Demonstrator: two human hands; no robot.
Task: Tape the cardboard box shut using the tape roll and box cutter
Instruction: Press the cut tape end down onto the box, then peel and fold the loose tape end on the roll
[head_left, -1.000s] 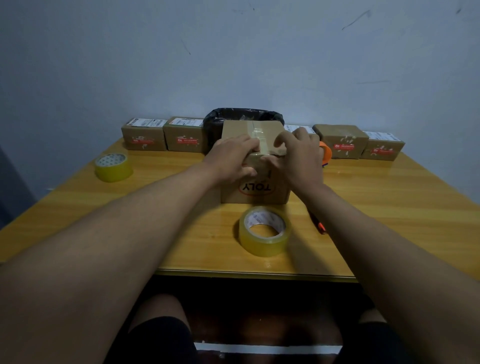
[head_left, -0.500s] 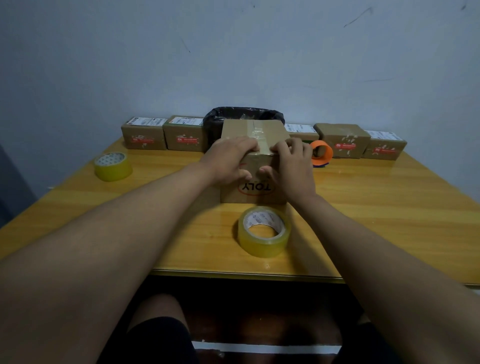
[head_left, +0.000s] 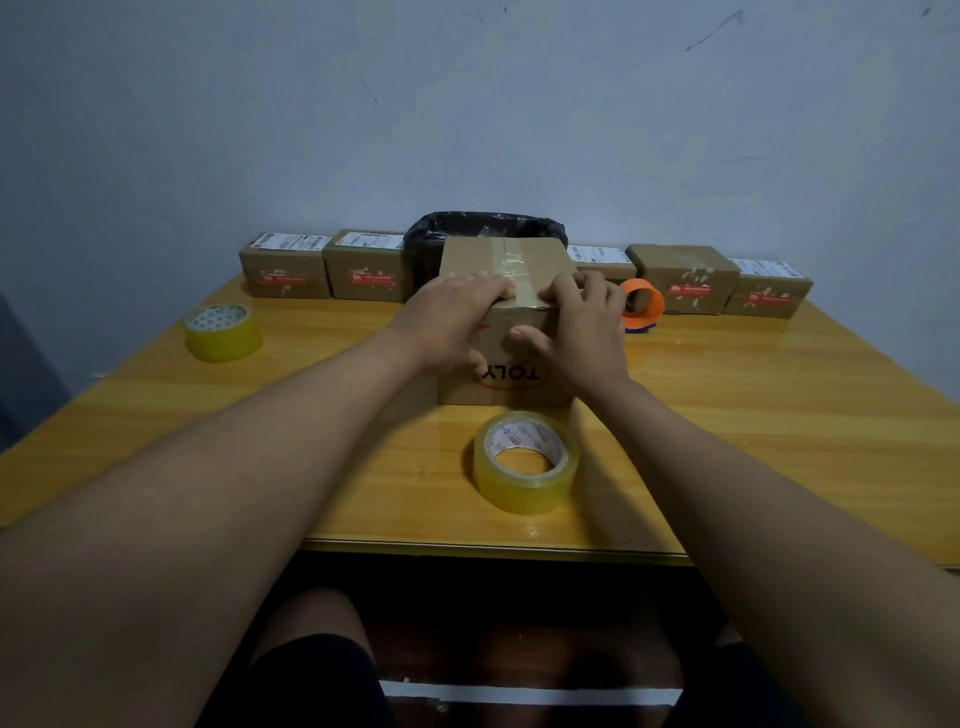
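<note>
Atop box (head_left: 506, 260), tape strip (head_left: 514, 270) (front-to-back)

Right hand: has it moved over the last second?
Yes. The right hand slid left along the cardboard box, uncovering the orange tape dispenser.

Both hands (head_left: 519, 322) press tape onto the cardboard box (head_left: 506, 332).

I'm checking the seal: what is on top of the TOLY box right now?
A strip of clear tape runs along the top of the TOLY box. The left hand and right hand press on its near edge, covering the tape's end there.
</note>
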